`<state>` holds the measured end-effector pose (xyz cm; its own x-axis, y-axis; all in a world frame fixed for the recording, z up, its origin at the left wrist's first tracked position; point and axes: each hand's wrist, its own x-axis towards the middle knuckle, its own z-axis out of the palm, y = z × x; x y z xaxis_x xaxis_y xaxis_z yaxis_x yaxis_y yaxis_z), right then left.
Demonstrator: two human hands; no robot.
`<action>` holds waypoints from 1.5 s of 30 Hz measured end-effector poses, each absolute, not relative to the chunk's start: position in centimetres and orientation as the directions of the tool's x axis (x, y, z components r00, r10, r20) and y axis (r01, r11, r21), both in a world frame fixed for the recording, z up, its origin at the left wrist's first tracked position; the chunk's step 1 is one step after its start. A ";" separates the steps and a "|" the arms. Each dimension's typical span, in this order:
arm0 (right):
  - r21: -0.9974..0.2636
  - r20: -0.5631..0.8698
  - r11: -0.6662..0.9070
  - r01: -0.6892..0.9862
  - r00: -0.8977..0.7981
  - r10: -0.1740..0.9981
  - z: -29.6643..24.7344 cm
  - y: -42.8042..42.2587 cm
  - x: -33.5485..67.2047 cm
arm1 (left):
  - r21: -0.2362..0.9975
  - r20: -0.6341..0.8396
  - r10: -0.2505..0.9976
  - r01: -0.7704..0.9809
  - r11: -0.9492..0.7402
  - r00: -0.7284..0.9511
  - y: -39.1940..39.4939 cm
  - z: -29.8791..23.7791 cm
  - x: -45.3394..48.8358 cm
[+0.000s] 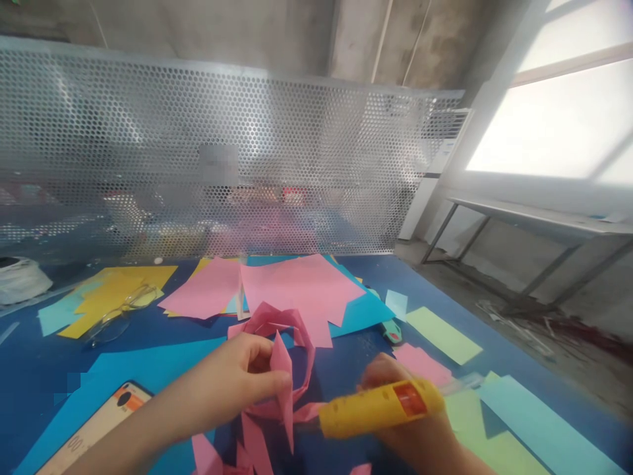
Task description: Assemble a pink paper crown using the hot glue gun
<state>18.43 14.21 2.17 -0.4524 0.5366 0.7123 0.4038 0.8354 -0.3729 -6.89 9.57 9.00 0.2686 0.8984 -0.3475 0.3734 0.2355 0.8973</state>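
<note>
Left hand (pixel 232 386) pinches pink folded paper construction (pixel 297 330) by an upright flap, mid blue surface (pixel 30 369). Right hand (pixel 425 447) grips yellow plastic glue gun (pixel 376 410). The gun's long axis is near-horizontal, with its left end just beside the paper's lower right edge.

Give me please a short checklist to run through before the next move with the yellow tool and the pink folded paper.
1. Left hand pinches the pink folded paper: ok.
2. Right hand is closed around the yellow tool: ok.
3. Tool's front end touches the paper: cannot tell, it is blurred.
4. Left fingers are apart from that end: ok.
5. Glasses lie away from both hands, on yellow paper: ok.
</note>
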 end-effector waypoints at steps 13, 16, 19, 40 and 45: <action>-0.479 0.535 0.587 0.652 -0.314 0.785 2.2 15.8 19.2 | 0.920 -0.287 0.935 0.329 0.210 0.206 9.6 10.6 -8.8; -0.500 0.504 0.429 0.752 -0.150 0.850 3.0 17.8 20.5 | 0.892 -0.178 0.982 0.430 0.137 0.057 10.2 10.2 -8.8; -0.525 0.463 0.300 0.797 -0.028 0.886 3.6 19.4 21.8 | 0.876 -0.156 0.987 0.467 0.118 0.044 10.2 10.1 -8.3; -0.802 0.064 0.139 0.581 -0.148 0.987 4.2 18.2 20.9 | 0.787 -0.042 0.995 0.617 -0.022 0.089 9.4 10.4 -7.9; -0.799 0.034 0.078 0.596 -0.085 0.996 4.7 18.2 20.9 | 0.681 -0.095 0.969 0.725 -0.103 0.227 8.9 10.4 -7.4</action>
<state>20.92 18.24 4.72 -0.0846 0.9958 0.0338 0.5962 0.0777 -0.7990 -7.39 8.85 10.39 0.2270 0.9693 -0.0948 0.7248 -0.1031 0.6812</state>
